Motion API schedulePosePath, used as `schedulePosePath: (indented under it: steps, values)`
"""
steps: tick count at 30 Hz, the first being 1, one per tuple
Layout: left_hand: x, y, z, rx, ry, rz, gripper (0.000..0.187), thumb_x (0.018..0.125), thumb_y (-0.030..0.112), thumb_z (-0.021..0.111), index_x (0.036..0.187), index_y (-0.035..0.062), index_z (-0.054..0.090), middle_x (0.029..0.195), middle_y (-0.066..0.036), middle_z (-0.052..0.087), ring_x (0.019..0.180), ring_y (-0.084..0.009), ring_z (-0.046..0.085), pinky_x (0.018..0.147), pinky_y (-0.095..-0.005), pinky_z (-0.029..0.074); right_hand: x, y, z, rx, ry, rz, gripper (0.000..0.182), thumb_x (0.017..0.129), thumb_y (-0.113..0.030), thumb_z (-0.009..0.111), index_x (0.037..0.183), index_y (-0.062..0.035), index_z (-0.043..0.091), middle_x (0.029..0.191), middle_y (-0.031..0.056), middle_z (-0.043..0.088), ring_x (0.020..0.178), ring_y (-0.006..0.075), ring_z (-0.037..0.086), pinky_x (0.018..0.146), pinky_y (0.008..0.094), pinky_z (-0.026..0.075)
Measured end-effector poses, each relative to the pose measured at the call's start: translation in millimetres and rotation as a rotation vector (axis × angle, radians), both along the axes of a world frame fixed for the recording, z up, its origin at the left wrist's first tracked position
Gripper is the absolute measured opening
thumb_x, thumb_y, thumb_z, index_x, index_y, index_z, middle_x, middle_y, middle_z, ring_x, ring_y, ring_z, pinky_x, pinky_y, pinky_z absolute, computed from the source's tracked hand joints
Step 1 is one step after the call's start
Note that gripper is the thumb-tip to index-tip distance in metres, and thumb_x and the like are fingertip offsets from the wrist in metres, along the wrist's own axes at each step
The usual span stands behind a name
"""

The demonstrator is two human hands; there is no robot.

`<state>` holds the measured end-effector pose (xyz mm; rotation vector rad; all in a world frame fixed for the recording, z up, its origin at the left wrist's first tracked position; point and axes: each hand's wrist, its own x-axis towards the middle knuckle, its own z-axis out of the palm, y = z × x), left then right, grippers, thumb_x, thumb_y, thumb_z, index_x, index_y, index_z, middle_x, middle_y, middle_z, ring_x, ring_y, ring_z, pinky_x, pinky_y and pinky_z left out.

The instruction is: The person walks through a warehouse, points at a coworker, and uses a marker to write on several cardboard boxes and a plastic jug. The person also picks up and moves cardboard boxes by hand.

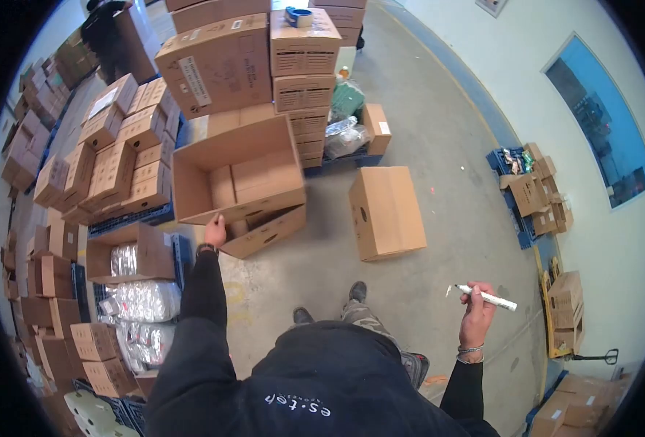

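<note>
My left hand [215,231] grips the near edge of an open, empty-looking cardboard box [264,162], fingers curled over its wall. Under that box sits another open carton [268,234], partly hidden by it. Out to the right, my right hand [475,315] is closed around a white marker [499,301], its dark tip pointing left. On the floor ahead stands a closed cardboard box [393,211] with a tape seam along its top, apart from both hands.
Stacked cartons [304,95] rise ahead, with a blue tape roll [298,17] on top. Boxes on pallets [129,156] and plastic-wrapped packs [144,302] line the left. Along the right wall are a blue crate [515,193] and a pallet jack [592,357]. A person [104,36] stands far left.
</note>
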<state>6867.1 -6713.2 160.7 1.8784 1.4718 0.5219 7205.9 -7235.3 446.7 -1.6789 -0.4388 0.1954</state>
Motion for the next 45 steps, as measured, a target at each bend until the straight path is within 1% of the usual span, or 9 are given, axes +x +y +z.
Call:
schedulePosePath:
  steps: [11, 20, 23, 25, 29, 34, 38, 42, 45]
  values:
    - [64, -14, -63, -0.284, -0.143, 0.033, 0.056, 0.100, 0.038, 0.043, 0.140, -0.0006, 0.041, 0.143, -0.019, 0.043, 0.133, -0.0262, 0.040, 0.109, -0.0336, 0.031, 160, 3, -121, -0.400, 0.279, 0.063, 0.025, 0.098, -0.023, 0.053, 0.114, -0.0038, 0.057, 0.091, 0.0058, 0.065, 0.076, 0.0092, 0.060, 0.067, 0.0227, 0.045]
    - [210, -75, -30, -0.120, -0.173, 0.290, 0.062, 0.102, 0.040, 0.038, 0.144, -0.0051, 0.032, 0.151, -0.018, 0.031, 0.140, -0.0252, 0.030, 0.115, -0.0336, 0.021, 302, -22, -409, -0.618, 0.998, -0.207, 0.024, 0.098, -0.025, 0.049, 0.117, -0.0115, 0.055, 0.094, 0.0039, 0.065, 0.081, 0.0106, 0.060, 0.061, 0.0241, 0.047]
    - [219, -66, -49, 0.078, -0.033, 0.290, 0.063, 0.102, 0.040, 0.038, 0.145, -0.0052, 0.027, 0.152, -0.020, 0.027, 0.140, -0.0273, 0.028, 0.115, -0.0360, 0.021, 319, -61, -513, -0.679, 0.860, -0.194, 0.022, 0.099, -0.026, 0.048, 0.115, -0.0121, 0.055, 0.093, 0.0023, 0.063, 0.081, 0.0112, 0.060, 0.060, 0.0248, 0.047]
    - [225, -59, -48, 0.681, 0.431, 0.318, 0.061, 0.102, 0.038, 0.038, 0.144, -0.0055, 0.029, 0.151, -0.022, 0.027, 0.139, -0.0303, 0.028, 0.114, -0.0397, 0.022, 320, -78, -560, -0.631, 0.558, -0.217, 0.024, 0.098, -0.028, 0.050, 0.115, -0.0111, 0.054, 0.091, 0.0022, 0.061, 0.080, 0.0106, 0.059, 0.061, 0.0245, 0.047]
    - [365, -96, -1, 0.291, 0.012, 0.125, 0.054, 0.102, 0.033, 0.040, 0.141, -0.0042, 0.036, 0.148, -0.020, 0.033, 0.138, -0.0312, 0.031, 0.113, -0.0408, 0.023, 353, -45, -586, -0.783, 0.512, -0.209, 0.028, 0.096, -0.025, 0.053, 0.119, -0.0083, 0.055, 0.101, 0.0125, 0.066, 0.095, 0.0240, 0.063, 0.084, 0.0339, 0.049]
    - [379, -147, -192, -0.364, 0.126, -0.249, 0.045, 0.100, 0.036, 0.048, 0.120, -0.0029, 0.055, 0.121, -0.016, 0.060, 0.113, -0.0231, 0.055, 0.098, -0.0348, 0.040, 409, 86, -570, -0.730, 0.360, -0.088, 0.037, 0.094, -0.036, 0.056, 0.119, -0.0080, 0.055, 0.108, 0.0169, 0.065, 0.102, 0.0290, 0.062, 0.088, 0.0374, 0.048]
    - [433, -192, -311, -1.073, 0.174, 0.291, 0.061, 0.096, 0.049, 0.043, 0.128, -0.0022, 0.052, 0.122, -0.011, 0.056, 0.112, -0.0185, 0.047, 0.093, -0.0344, 0.039, 419, 123, -596, -0.650, 0.524, -0.036, 0.044, 0.093, -0.043, 0.055, 0.118, -0.0076, 0.054, 0.105, 0.0166, 0.066, 0.099, 0.0293, 0.063, 0.086, 0.0385, 0.048]
    - [526, -237, -275, -0.695, -0.211, 0.419, 0.060, 0.098, 0.046, 0.044, 0.133, -0.0029, 0.049, 0.092, -0.003, 0.061, 0.079, -0.0156, 0.054, 0.068, -0.0310, 0.043, 415, 116, -565, -0.849, 0.395, -0.037, 0.048, 0.093, -0.048, 0.054, 0.111, -0.0043, 0.057, 0.101, 0.0165, 0.066, 0.092, 0.0284, 0.064, 0.081, 0.0389, 0.048]
    - [558, -251, -155, -0.620, -0.023, 0.101, 0.049, 0.101, 0.035, 0.038, 0.127, -0.0044, 0.054, 0.124, -0.020, 0.060, 0.114, -0.0282, 0.056, 0.100, -0.0341, 0.039, 412, 91, -533, -0.784, 0.479, -0.177, 0.049, 0.095, -0.048, 0.050, 0.105, -0.0008, 0.058, 0.101, 0.0144, 0.066, 0.096, 0.0246, 0.061, 0.081, 0.0381, 0.046]
